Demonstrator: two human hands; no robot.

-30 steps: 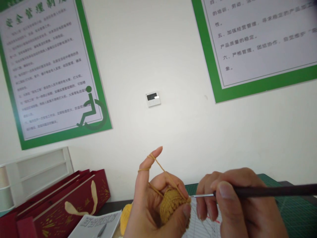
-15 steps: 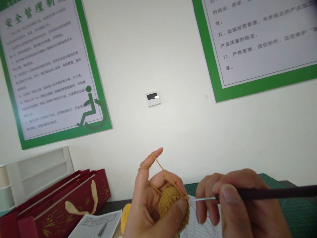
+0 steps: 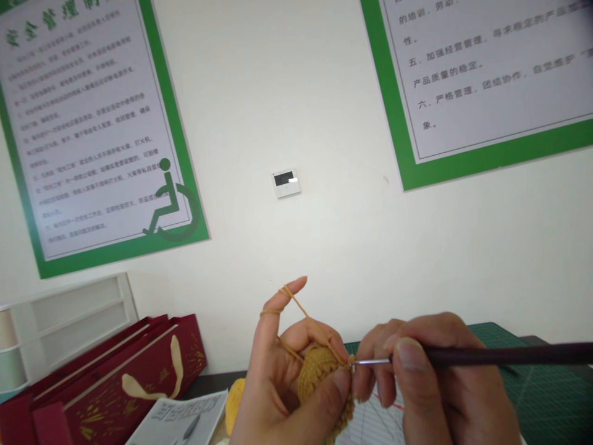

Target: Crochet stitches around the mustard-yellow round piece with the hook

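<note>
My left hand [image 3: 282, 383] pinches a mustard-coloured crochet piece [image 3: 319, 374] between thumb and fingers. Its raised index finger carries a strand of yarn [image 3: 299, 303], wrapped round it and running tautly down to the edge of the piece. From the right, my right hand [image 3: 435, 383] grips a crochet hook [image 3: 491, 355] with a dark handle and a thin metal shaft. The hook's tip meets the right edge of the crochet piece, close to the left thumb. Part of the piece is hidden behind that thumb.
Dark red gift bags [image 3: 115, 383] with cream handles stand at the left. Near them lie a printed sheet [image 3: 180, 414] and a yellow yarn ball [image 3: 235, 402]. A green cutting mat [image 3: 546, 395] and a patterned paper [image 3: 370, 420] lie behind and beneath the hands.
My right hand has moved left with the crochet hook, bringing the tip to the edge of the crochet piece. My left hand has barely moved.
</note>
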